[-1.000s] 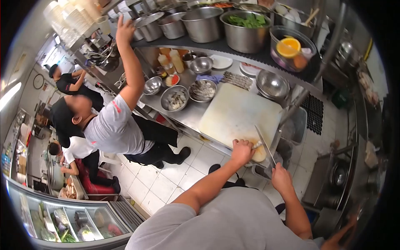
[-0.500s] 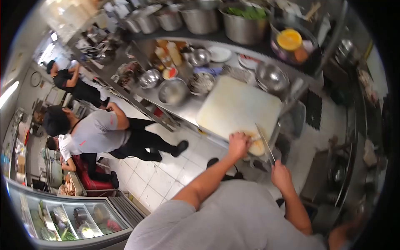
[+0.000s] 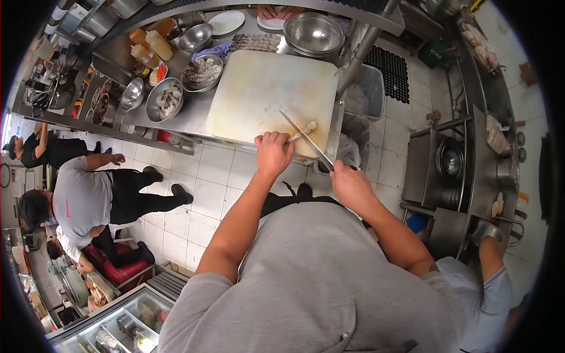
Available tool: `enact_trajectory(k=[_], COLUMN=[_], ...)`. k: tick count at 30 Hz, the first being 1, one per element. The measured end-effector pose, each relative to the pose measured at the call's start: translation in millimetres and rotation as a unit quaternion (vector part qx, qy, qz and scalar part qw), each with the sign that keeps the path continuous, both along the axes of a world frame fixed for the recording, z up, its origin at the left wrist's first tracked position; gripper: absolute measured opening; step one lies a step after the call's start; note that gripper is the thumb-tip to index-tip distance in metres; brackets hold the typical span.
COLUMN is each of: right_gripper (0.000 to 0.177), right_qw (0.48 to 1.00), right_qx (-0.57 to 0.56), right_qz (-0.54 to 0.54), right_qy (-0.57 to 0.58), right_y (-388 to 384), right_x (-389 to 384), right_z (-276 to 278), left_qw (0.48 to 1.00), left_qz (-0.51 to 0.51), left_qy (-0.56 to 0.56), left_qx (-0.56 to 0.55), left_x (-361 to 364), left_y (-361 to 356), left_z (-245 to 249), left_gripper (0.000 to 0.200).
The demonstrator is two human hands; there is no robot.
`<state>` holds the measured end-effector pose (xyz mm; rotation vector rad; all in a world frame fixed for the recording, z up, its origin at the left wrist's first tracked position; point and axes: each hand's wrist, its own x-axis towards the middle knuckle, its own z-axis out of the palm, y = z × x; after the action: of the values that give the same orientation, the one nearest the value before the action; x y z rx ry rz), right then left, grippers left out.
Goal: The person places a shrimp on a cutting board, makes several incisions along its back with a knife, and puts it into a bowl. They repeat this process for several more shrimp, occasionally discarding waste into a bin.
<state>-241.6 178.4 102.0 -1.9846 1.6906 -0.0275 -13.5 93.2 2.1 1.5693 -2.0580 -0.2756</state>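
At the near edge of a white cutting board (image 3: 265, 88), my right hand (image 3: 352, 183) grips a long knife (image 3: 315, 147) by its handle. The blade slants up and left across a pale, peeled-looking shrimp (image 3: 311, 126). My left hand (image 3: 274, 154) has its fingers curled on the board, closed over the shrimp's left end. Left of the board, a metal bowl (image 3: 149, 109) holds pale shrimp pieces. A second bowl (image 3: 219, 82) beside it holds greyish shrimp. Behind the board lies a row of grey shrimp (image 3: 256, 42).
A metal colander (image 3: 313, 34) stands behind the board, near a person's hands (image 3: 279, 12) at a white plate. Squeeze bottles (image 3: 158, 46) stand at back left. A plastic bin (image 3: 364, 91) is right of the counter. Several people work at left; another person's arm (image 3: 491, 262) is at lower right.
The view has tilted down and shifted, so the board sits further left and higher. Both hands stay at its near edge, the knife still across the shrimp.
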Motion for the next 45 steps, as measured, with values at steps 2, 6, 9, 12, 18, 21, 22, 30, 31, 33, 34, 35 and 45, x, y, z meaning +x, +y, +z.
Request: enact_trajectory(k=[2,6,9,12,18,21,22,30,31,33,34,35,45], right_gripper=[0.021,0.021,0.019,0.018,0.021,0.022,0.022,0.014,0.014,0.013,0.013,0.013,0.022], right_qw=[1.000,1.000,0.999,0.999,1.000,1.000,1.000,1.000,1.000,1.000,1.000,1.000,0.998], right_qx=[0.001,-0.008,-0.013,-0.022,-0.002,0.020,0.020,0.007,0.007,0.004,0.004,0.017,0.057], right_qz=[0.003,0.023,0.025,0.024,0.005,0.002,0.002,0.003,0.002,0.006,0.006,0.005,0.003], right_qy=[0.007,0.020,0.019,0.018,0.014,0.024,0.023,0.002,0.002,0.001,0.000,0.007,-0.013], right_y=[0,0,0,2,2,7,9,1,1,1,3,7,4], right_x=[6,9,10,11,15,13,11,20,19,18,16,13,9], right_z=[3,2,-1,-3,-10,-6,-6,-12,-13,-14,-11,-5,0], left_qw=[1.000,1.000,1.000,1.000,0.999,0.999,0.999,0.999,0.999,0.999,0.999,0.999,0.999], left_qz=[-0.003,-0.002,-0.006,-0.012,-0.020,-0.022,-0.022,-0.039,-0.039,-0.035,-0.035,-0.031,-0.023], left_qy=[-0.004,0.010,0.015,0.019,0.006,-0.003,-0.003,0.003,0.003,0.005,0.005,0.010,0.023], left_qx=[0.007,0.011,0.010,0.022,0.048,0.048,0.048,0.014,0.014,0.028,0.028,0.032,0.038], left_x=[-1,-3,-1,0,-2,-2,-2,-3,-4,-3,-3,-3,-2], left_y=[-2,-3,-5,-7,-12,-14,-15,-15,-14,-14,-14,-14,-14], left_z=[0,0,0,1,5,5,5,3,3,4,4,4,-2], left_gripper=[0.019,0.016,0.015,0.014,0.013,0.013,0.013,0.009,0.009,0.010,0.010,0.010,0.011])
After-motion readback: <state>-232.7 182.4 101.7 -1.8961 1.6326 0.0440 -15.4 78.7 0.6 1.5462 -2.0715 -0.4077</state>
